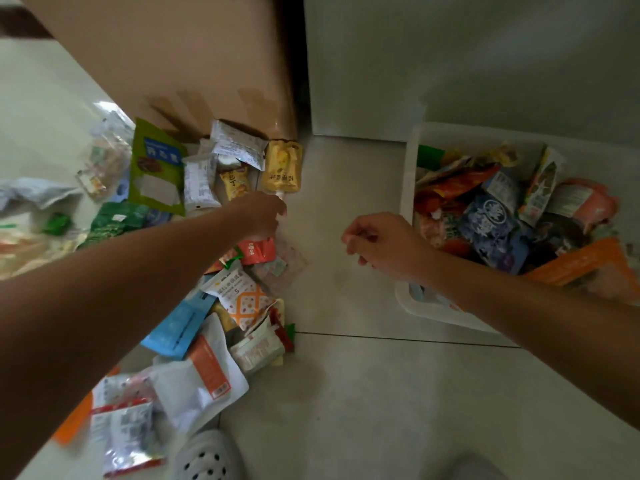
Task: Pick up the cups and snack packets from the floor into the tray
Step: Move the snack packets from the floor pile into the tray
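Many snack packets lie on the tiled floor at the left. A yellow spout pouch (281, 166) lies near the brown cabinet's corner. My left hand (261, 216) reaches to it and its curled fingertips pinch the pouch's white spout. A red packet (258, 250) lies just under that hand. The white tray (409, 174) stands on the right, heaped with packets, among them a dark blue packet (493, 225). My right hand (382, 244) hovers over bare floor beside the tray's left wall, fingers loosely curled, holding nothing. No cups show.
A green bag (156, 166), an orange-patterned packet (242, 297), a blue packet (180, 329) and a white-orange pouch (204, 382) lie among the pile. A brown cabinet (194, 57) and a white wall panel (450, 64) stand behind. A grey clog (207, 457) is at the bottom.
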